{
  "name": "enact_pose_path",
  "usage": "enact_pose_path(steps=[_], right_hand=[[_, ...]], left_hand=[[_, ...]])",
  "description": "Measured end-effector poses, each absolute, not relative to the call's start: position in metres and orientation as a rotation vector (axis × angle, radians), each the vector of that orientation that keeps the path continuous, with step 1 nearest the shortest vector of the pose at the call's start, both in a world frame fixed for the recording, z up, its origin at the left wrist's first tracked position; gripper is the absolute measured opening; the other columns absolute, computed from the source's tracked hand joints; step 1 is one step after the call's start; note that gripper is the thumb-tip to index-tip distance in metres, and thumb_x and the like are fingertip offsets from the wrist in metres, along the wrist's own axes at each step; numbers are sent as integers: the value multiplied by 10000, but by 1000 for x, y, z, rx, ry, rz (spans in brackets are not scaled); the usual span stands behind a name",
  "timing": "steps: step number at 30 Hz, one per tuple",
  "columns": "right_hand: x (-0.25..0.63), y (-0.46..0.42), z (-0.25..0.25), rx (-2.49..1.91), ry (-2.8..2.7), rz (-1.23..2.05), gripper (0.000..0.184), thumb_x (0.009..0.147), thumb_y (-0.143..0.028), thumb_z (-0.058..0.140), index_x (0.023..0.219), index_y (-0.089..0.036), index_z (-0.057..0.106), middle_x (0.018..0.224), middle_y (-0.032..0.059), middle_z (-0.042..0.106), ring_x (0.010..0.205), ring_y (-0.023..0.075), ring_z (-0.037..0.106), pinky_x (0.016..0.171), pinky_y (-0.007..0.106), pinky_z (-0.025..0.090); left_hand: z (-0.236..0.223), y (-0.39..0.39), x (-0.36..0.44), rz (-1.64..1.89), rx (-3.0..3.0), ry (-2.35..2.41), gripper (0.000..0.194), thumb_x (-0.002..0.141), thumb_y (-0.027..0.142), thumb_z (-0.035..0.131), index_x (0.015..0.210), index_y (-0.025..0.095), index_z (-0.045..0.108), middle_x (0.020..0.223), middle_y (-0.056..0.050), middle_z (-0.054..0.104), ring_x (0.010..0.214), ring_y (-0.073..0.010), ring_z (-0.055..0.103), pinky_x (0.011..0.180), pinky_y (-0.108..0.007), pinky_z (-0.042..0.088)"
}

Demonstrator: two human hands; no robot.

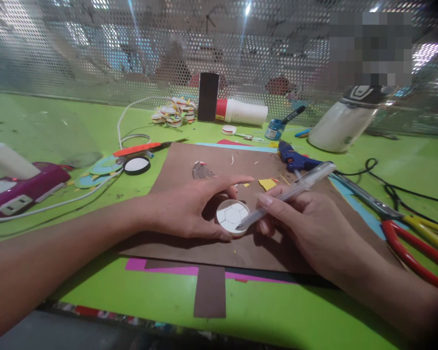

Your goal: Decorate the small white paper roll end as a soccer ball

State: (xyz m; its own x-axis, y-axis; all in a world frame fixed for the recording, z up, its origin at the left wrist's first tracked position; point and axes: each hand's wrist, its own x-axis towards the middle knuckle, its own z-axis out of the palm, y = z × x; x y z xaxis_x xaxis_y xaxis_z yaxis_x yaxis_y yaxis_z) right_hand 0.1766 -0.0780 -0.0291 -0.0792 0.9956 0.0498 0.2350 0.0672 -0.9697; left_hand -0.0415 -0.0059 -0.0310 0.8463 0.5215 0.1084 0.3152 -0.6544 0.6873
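Note:
My left hand point(190, 206) curls round a small white disc point(233, 214), thumb at its near edge and fingers at its far side. Thin dark lines on the disc's face form a hexagon with spokes, like a football pattern. In my right hand point(306, 218) is a pen point(292, 192) with a clear barrel, gripped between thumb and fingers. Its tip meets the lower right part of the disc's face. Under both hands lies a brown foam sheet point(190, 250), with a yellow scrap point(267, 184) and a grey patterned round piece point(202, 170) on it.
At right are large scissors point(397, 214) and a blue glue gun point(299, 159) with a black cord. A phone point(208, 97) stands at the back, beside a white cup point(246, 112), a paint jar point(275, 130) and a large bottle point(345, 121). A purple power strip point(29, 189) sits left, near an orange cutter point(138, 148).

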Motion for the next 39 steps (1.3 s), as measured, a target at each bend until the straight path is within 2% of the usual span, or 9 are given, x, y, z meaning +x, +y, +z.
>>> enact_pose_path(steps=[7,20,32,39], right_hand=[[176,-79,-32,-1332,-1374,1109,404,929,-391,693,584,-183,670,564,7,660,535,105,569,526,222,457],[175,-79,-28,-1346,-1415,1080,399,941,-360,669,581,-188,659,541,-3,641,516,97,547,537,212,479],[174,-80,-27,-1365,-1482,1067,445,929,-336,641,505,-201,636,519,7,620,501,111,540,543,247,482],[176,-80,-32,-1326,-1383,1087,375,910,-407,695,604,-191,665,558,4,652,529,109,556,543,232,472]], left_hand=[[-33,-6,-42,415,2309,593,876,821,283,774,1577,256,332,1323,-76,628,1171,-235,640,1038,-373,485],[-33,-5,-43,411,2332,591,873,822,295,780,1575,269,339,1309,-73,632,1153,-238,635,1024,-390,491],[-30,-5,-42,392,2352,591,867,821,283,779,1569,267,340,1311,-64,629,1186,-232,613,1038,-368,474],[-32,-6,-42,413,2344,593,859,828,326,774,1571,274,347,1312,-69,636,1148,-236,636,1008,-370,490]])
